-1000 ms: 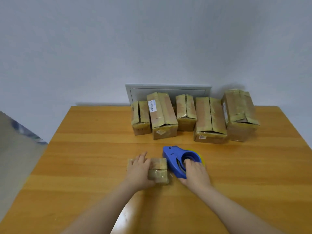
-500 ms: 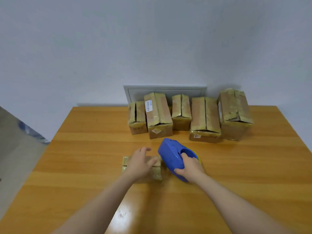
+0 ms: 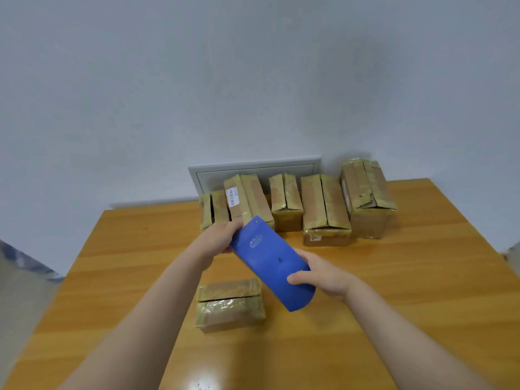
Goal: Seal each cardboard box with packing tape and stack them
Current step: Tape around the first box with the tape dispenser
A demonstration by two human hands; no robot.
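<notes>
Sealing barely begun, nothing stacked.
The left hand (image 3: 218, 239) and right hand (image 3: 320, 274) grip the tape dispenser (image 3: 270, 260) above the tabletop (image 3: 408, 305). The small box (image 3: 229, 304) lies below, seemingly unsealed. Five boxes (image 3: 323, 209) wait behind.

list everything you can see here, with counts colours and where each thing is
tape dispenser: 1, blue, held above the table by both hands
small box: 1, brown, on the table near the person
back boxes: 5, brown, row at the table's far edge
table: 1, orange wood, under everything
wall panel: 1, grey, behind the back boxes
left hand: 1, grips the dispenser's far end
right hand: 1, grips its near end
</notes>
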